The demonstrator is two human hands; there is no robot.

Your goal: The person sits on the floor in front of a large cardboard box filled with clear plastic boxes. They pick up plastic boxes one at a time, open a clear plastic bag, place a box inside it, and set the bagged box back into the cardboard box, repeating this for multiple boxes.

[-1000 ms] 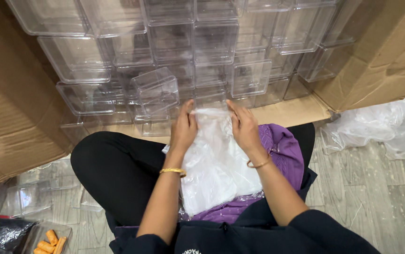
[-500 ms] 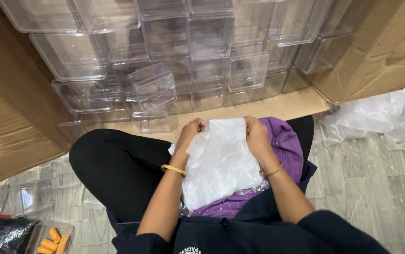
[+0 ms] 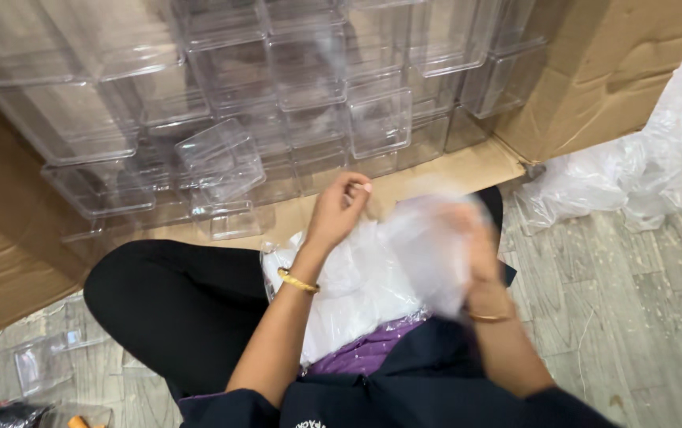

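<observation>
The work in hand looks to be at an early stage — a single thin plastic bag is up between the two hands while a whole heap of the same white, filmy bags lies untouched on the lap just below the wrists. Nothing has gone into the raised bag as far as can be seen; it hangs limp and empty, and none of the clear plastic boxes beyond the fingertips sits in a bag. So, by my judgement, the opening of the bag is under way and any filling is left to do.

The left hand is lifted above the heap with fingers curled in and thumb meeting them — a narrow pinch that appears to hold the bag's near edge, though the film there is too faint to be sure. The right hand is blurred behind the bag; it seems to be closed on the film, but I cannot tell its exact grip.

The bag itself is translucent, milky, crinkled, and smeared by motion, sitting between the hands and slightly to the right hand's side. A purple cloth shows under the heap, near the forearms. More crumpled plastic sheeting lies on the floor well out past the right hand, and cardboard walls in the stacked boxes ahead.
</observation>
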